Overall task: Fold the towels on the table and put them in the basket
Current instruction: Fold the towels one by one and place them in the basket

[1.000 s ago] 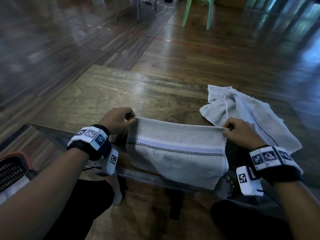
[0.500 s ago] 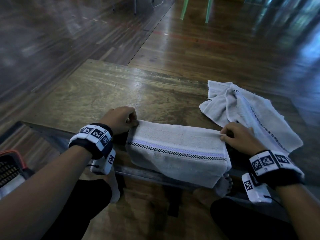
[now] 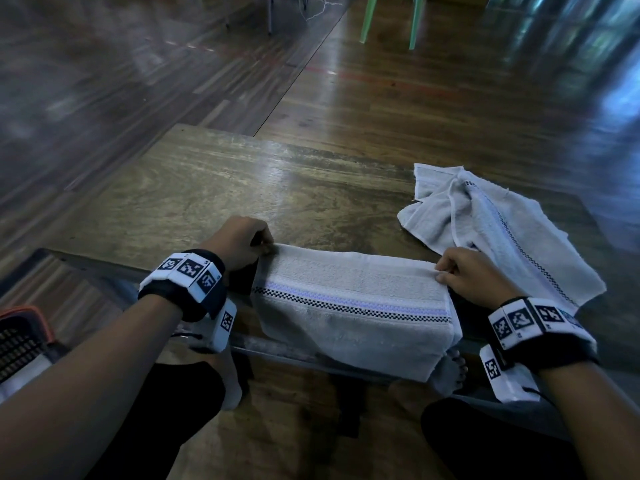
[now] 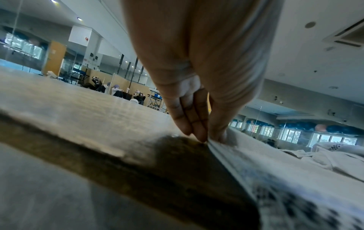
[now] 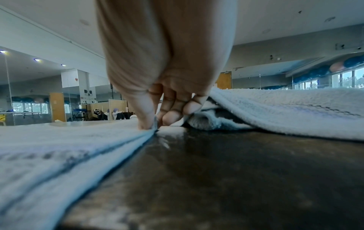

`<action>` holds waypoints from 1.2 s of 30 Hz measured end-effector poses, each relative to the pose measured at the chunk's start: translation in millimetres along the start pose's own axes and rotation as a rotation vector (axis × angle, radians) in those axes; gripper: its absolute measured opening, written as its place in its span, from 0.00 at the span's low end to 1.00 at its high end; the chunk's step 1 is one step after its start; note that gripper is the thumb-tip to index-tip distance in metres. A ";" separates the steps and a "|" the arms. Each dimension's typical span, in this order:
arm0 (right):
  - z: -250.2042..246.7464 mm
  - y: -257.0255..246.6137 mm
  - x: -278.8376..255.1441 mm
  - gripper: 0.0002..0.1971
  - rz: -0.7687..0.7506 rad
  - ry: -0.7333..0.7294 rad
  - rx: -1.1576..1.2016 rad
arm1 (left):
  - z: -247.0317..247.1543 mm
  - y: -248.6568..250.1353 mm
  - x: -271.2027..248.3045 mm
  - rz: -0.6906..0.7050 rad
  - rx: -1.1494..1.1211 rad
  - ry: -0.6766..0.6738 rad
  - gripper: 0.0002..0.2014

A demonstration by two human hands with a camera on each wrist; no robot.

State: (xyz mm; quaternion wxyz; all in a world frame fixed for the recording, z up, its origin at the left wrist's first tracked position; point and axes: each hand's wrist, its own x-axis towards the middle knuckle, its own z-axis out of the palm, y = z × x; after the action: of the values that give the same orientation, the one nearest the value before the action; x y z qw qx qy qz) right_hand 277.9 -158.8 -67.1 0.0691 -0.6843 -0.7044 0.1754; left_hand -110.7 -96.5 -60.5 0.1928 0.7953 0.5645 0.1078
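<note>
A folded towel is draped over the tabletop's near edge, its two far corners pinched by the left hand and right hand. A crumpled towel lies by the right edge.

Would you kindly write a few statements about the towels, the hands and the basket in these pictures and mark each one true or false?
1. Both hands pinch the striped towel. True: the left hand and right hand each hold a far corner.
2. The striped towel lies wholly on the table. False: its near part hangs over the near edge.
3. The second towel is neatly folded. False: it lies crumpled, at the right.
4. The basket stands on the table. False: it sits lower, at the person's left.
5. The right hand's fingers hold the towel edge down at the tabletop. True.
</note>
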 end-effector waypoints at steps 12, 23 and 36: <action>-1.3 -11.4 0.6 0.08 -0.074 -0.020 -0.056 | -0.7 13.9 -0.8 0.070 0.259 -0.086 0.03; -0.7 -13.0 1.8 0.08 -0.075 -0.035 -0.011 | 3.5 5.7 -0.7 0.009 0.041 -0.061 0.07; -2.7 -15.8 3.9 0.09 0.002 -0.105 -0.003 | 4.1 2.6 -1.1 0.011 0.080 -0.056 0.06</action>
State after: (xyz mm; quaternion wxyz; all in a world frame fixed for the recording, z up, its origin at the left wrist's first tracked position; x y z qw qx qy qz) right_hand 263.8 -154.6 -59.7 0.0311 -0.6751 -0.7065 0.2102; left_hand -107.3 -99.0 -63.0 0.1758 0.8083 0.5583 0.0641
